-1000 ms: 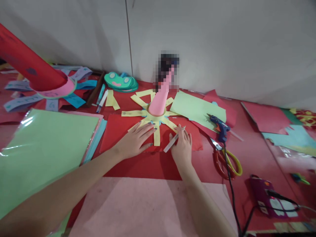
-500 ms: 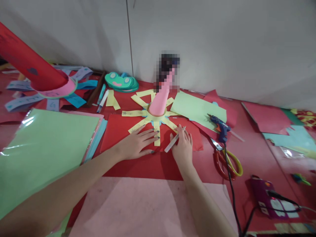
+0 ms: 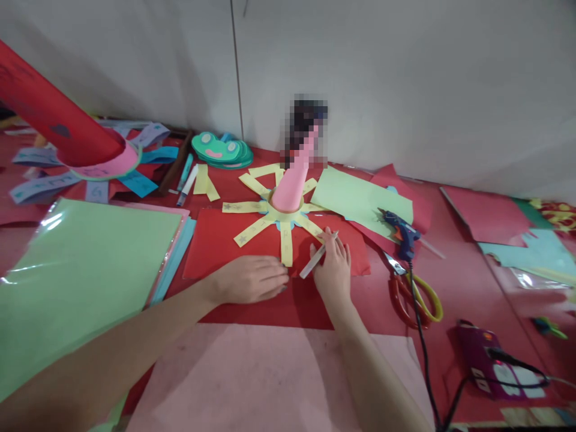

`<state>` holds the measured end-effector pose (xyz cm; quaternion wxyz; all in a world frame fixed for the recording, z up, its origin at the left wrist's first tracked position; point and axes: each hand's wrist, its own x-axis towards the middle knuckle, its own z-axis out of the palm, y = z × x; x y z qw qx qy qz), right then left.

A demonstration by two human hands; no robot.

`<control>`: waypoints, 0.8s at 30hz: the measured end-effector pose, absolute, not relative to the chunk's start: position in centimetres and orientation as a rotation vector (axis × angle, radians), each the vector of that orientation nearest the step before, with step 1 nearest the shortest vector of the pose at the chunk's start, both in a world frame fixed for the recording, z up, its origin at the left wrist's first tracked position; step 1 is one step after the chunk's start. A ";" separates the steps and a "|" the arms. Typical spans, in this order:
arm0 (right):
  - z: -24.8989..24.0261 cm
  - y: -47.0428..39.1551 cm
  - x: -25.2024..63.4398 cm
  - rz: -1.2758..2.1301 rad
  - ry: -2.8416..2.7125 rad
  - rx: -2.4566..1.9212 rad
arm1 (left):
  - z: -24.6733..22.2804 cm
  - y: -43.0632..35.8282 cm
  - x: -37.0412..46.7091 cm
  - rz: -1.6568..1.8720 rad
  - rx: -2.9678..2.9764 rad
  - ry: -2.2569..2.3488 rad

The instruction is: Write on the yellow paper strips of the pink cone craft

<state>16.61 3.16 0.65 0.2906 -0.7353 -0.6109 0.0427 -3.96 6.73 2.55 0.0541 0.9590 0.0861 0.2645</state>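
Note:
My right hand (image 3: 333, 273) is closed round a slim whitish pen (image 3: 312, 264), whose pointed end sticks up past the thumb and finger. It rests beside the lower-right strips of a yellow paper ring (image 3: 287, 243), which has several strips spread out like petals, some with drawn stars and letters. A pink paper cone (image 3: 290, 186) rises through the ring's middle. My left hand (image 3: 252, 279) lies flat, fingers stretched out side by side and holding nothing, its fingertips by the end of the front strip. Beneath is a red paper sheet (image 3: 211, 240).
On the right lie a blue glue gun (image 3: 406, 234), scissors (image 3: 414, 300) and a purple power box (image 3: 490, 360) with cables. Green sheets (image 3: 90, 258) and a red tube (image 3: 58, 108) are on the left. Frog cutouts (image 3: 220, 150) sit near the wall.
My left hand has drawn back toward me off the lower-left and front strips, and its fingers have come together. My right hand and the pen look the same.

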 end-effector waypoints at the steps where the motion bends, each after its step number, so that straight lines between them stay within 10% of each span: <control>1: 0.6 3.2 16.6 0.114 -1.629 -1.954 | 2.7 6.3 -3.7 0.839 2.920 0.241; 24: 2.4 3.0 15.8 -0.056 -1.620 -1.467 | 2.6 6.8 -3.5 0.954 2.926 0.423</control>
